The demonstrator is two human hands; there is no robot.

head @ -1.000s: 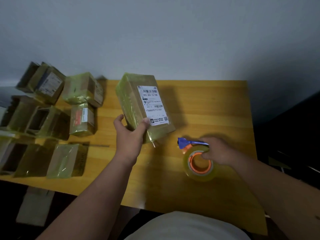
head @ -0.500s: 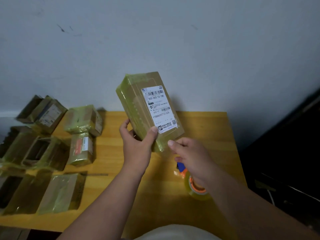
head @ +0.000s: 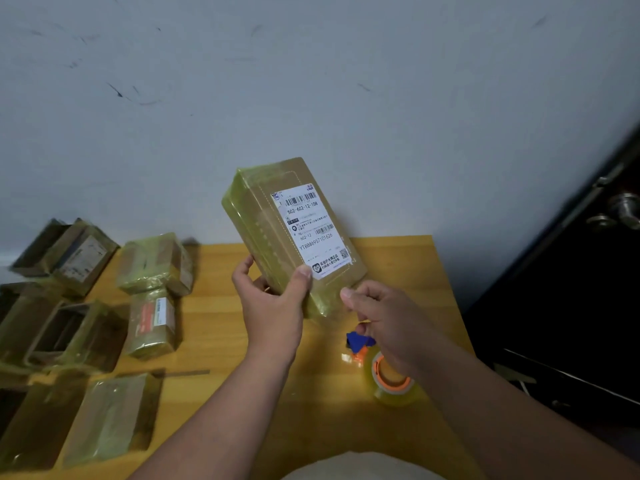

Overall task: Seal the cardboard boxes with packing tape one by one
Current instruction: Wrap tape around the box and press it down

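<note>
My left hand (head: pixel 273 306) grips a cardboard box (head: pixel 277 233) wrapped in yellowish clear tape. The box is held tilted in the air above the wooden table (head: pixel 221 327), and its white shipping label (head: pixel 313 230) faces me. My right hand (head: pixel 384 323) is at the box's lower end. Its thumb is against the lower right corner and its fingers curl underneath, pinching that taped end. The roll of packing tape (head: pixel 391 386), with an orange core and a blue-handled cutter (head: pixel 358 341), lies on the table just below my right hand, partly hidden by it.
Several taped and open cardboard boxes crowd the table's left side, among them a taped box (head: pixel 154 265) by the wall and one with a red label (head: pixel 152 327). The wall stands right behind the table. A dark door with a metal knob (head: pixel 623 209) is at the right.
My right hand left the tape roll on the table and rose to the box's lower end. My left hand lifted the box higher and my view tilted up.
</note>
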